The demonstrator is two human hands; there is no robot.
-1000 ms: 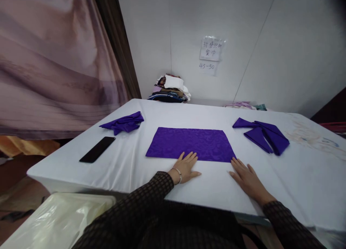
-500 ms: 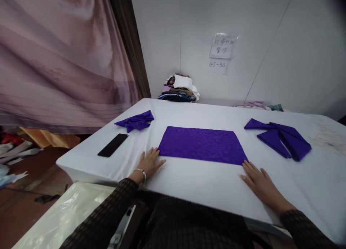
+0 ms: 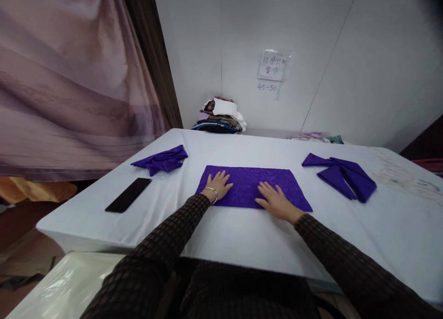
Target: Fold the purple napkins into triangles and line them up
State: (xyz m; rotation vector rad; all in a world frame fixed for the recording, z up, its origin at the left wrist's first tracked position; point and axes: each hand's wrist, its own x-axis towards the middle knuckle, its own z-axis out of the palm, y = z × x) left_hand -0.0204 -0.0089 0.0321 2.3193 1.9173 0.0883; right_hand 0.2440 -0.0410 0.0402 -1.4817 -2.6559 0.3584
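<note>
A purple patterned napkin (image 3: pixel 244 178), folded to a flat rectangle, lies on the white-covered table (image 3: pixel 242 236) in front of me. My left hand (image 3: pixel 218 186) rests on the left part of the napkin, fingers spread. On its right half lies my right hand (image 3: pixel 275 200), flat and with fingers apart. Both palms face down and grip nothing. At the right is another purple napkin (image 3: pixel 342 173), folded into angled strips. To the left sits a crumpled purple napkin (image 3: pixel 161 160).
A black phone (image 3: pixel 128 195) lies near the table's left edge. Piled clothes (image 3: pixel 219 116) sit at the back by the wall, below and left of a paper sign (image 3: pixel 273 66). A pink curtain (image 3: pixel 69 79) hangs at left, and a plastic-wrapped cream surface (image 3: pixel 65 282) stands below the table.
Both hands have moved from the napkin's near corners inward onto its surface, the left one rightward and the right one leftward. The camera view has shifted slightly.
</note>
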